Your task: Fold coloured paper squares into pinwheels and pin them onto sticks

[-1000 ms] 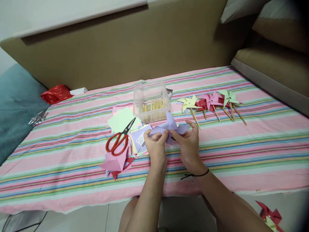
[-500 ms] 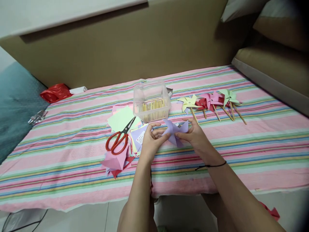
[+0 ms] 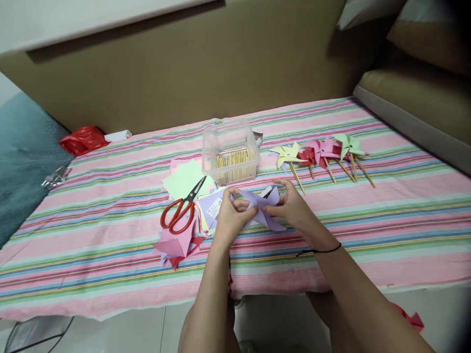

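A purple paper pinwheel [image 3: 270, 218] is held above the striped cloth, its blades folded in toward the middle. My left hand [image 3: 233, 211] pinches it from the left, thumb near the centre. From the right, my right hand [image 3: 289, 203] grips it too, with thumb and fingers on the folded paper. Behind the pinwheel a small white and black item [image 3: 267, 191] shows partly; I cannot make out what it is. Left of my left hand lie red-handled scissors [image 3: 181, 211] and a stack of purple and other coloured paper squares [image 3: 208, 203].
A clear plastic box [image 3: 230, 171] of short wooden sticks stands behind my hands. Several finished pinwheels on sticks [image 3: 324, 147] lie to the right. Pale green sheets [image 3: 186, 179] and pink cut pieces [image 3: 176, 240] lie left. A red bag [image 3: 84, 140] sits at the back left.
The purple pinwheel has turned in my fingers, and its lower blade now points further right. My right thumb has moved left, close to my left thumb at the centre.
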`<state>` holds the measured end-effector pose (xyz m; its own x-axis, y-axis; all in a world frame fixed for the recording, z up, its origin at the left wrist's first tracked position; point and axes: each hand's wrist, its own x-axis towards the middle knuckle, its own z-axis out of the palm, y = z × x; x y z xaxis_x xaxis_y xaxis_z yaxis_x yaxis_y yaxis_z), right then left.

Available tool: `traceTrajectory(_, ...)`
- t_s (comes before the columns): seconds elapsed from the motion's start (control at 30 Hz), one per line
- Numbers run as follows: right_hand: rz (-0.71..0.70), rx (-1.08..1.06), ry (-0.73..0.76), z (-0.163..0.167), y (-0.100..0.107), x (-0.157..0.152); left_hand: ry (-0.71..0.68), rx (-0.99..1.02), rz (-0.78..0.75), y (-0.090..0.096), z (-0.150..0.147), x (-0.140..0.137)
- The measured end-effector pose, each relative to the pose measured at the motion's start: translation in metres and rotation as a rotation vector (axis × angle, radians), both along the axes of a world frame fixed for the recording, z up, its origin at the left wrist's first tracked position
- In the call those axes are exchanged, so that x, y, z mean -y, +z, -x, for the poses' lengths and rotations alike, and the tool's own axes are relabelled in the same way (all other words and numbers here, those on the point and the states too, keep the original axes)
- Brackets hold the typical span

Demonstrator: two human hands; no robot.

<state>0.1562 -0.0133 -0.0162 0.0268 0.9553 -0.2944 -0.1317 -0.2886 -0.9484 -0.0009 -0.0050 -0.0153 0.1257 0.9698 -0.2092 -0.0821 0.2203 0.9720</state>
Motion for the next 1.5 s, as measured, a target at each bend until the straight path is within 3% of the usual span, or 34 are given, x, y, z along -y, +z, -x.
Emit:
traceTrajectory(0.53,0.009,-0.055,0.028,0.005,0.001,0.002,0.003,0.014,-0.003,0.006,0.005,0.001)
traceTrajectory(0.7,-0.084,-0.064,-0.076,-0.003,0.005,-0.002,0.165,0.019,-0.004,0.012,0.016,-0.002)
traceTrajectory(0.77,-0.174,0.077,-0.184,-0.011,0.003,-0.005,0.267,0.054,0.004,0.014,0.024,-0.004)
traceTrajectory(0.83,-0.324,0.350,-0.227,-0.020,-0.003,-0.009,0.378,0.086,0.002,0.016,0.033,-0.006)
traceTrajectory(0.97,-0.641,0.939,-0.062,-0.026,-0.020,-0.014,0.513,0.118,0.001,0.016,0.043,-0.010)
traceTrajectory(1.07,-0.663,1.172,0.043,-0.021,-0.029,-0.015,0.516,0.127,-0.010,0.016,0.043,-0.009)
traceTrajectory(1.2,-0.633,1.273,0.088,-0.013,-0.034,-0.016,0.477,0.118,-0.028,0.018,0.039,-0.007)
traceTrajectory(1.5,-0.657,1.260,0.071,-0.004,-0.043,-0.021,0.409,0.105,-0.032,0.014,0.033,-0.004)
